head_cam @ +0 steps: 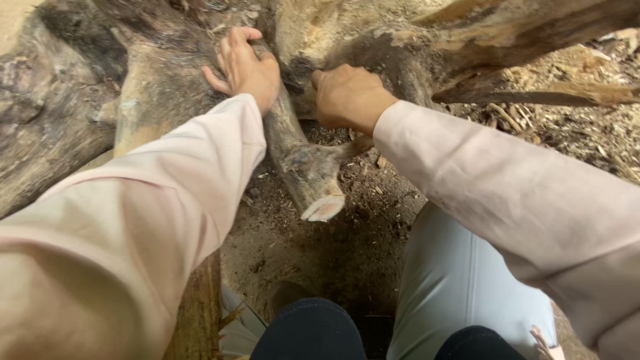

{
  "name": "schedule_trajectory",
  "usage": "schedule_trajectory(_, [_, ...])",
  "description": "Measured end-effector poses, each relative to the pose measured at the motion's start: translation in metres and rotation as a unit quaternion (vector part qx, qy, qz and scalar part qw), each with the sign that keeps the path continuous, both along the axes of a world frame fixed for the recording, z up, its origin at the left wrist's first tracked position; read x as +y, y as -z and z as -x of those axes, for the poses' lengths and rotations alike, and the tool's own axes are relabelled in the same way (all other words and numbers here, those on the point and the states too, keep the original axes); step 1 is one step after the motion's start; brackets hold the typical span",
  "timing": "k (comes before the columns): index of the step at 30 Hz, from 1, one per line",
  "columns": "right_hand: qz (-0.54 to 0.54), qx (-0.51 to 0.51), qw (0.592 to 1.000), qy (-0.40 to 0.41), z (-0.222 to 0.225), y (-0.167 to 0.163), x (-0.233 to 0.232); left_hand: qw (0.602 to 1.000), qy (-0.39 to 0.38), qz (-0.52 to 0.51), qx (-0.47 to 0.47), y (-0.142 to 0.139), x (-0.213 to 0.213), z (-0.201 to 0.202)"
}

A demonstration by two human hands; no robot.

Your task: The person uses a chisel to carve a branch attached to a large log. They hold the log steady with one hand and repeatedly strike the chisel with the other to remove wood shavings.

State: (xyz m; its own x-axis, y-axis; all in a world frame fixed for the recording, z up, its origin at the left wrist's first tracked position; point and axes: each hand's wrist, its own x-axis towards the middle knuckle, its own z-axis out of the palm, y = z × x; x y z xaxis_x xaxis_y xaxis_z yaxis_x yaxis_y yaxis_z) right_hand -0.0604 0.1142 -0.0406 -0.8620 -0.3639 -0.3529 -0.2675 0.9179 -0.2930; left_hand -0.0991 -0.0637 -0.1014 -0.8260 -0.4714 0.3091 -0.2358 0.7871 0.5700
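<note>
A person's left hand (243,67) wrapped around the upper part of a cut branch stub (303,167), fingers curled over the wood, while the right hand (348,97), clenched into a fist, pressed just beside it against the weathered tree trunk (160,80). The stub jutted down toward the person's knees over bare soil (320,247) strewn with wood chips (573,127).

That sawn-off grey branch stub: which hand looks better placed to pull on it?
Probably the left hand: it already wraps the sawn-off grey branch stub near its base. The right hand is a closed fist beside it, against the weathered trunk.
</note>
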Motion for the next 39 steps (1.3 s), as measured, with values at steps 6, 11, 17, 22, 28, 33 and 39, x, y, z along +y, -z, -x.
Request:
schedule_trajectory(6, [0.282,-0.316,0.903,0.067,0.045,0.027,0.04,1.0,0.003,0.002,0.003,0.0,-0.001,-0.001])
schedule_trajectory(11, [0.125,-0.126,0.984,0.022,0.036,0.029,0.029,1.0,0.006,0.006,0.022,0.0,-0.003,0.0])
schedule_trajectory(17, [0.053,0.144,0.986,-0.066,-0.008,0.014,0.023,0.999,0.008,0.018,0.028,0.003,-0.005,0.002])
schedule_trajectory(22, [0.22,-0.173,0.956,0.084,0.004,0.012,0.023,1.0,-0.011,0.006,0.008,0.003,-0.003,0.003])
schedule_trajectory(28, [0.093,0.163,0.982,-0.017,0.015,0.029,-0.003,1.0,-0.005,0.002,0.024,0.004,-0.004,0.003])
schedule_trajectory(33, [0.201,0.067,0.977,0.032,0.046,0.022,-0.006,1.0,-0.01,0.003,0.023,0.003,-0.003,0.005])
schedule_trajectory(39, [0.167,0.064,0.984,-0.015,0.066,0.008,-0.002,1.0,-0.012,0.006,0.007,0.0,-0.001,0.004])
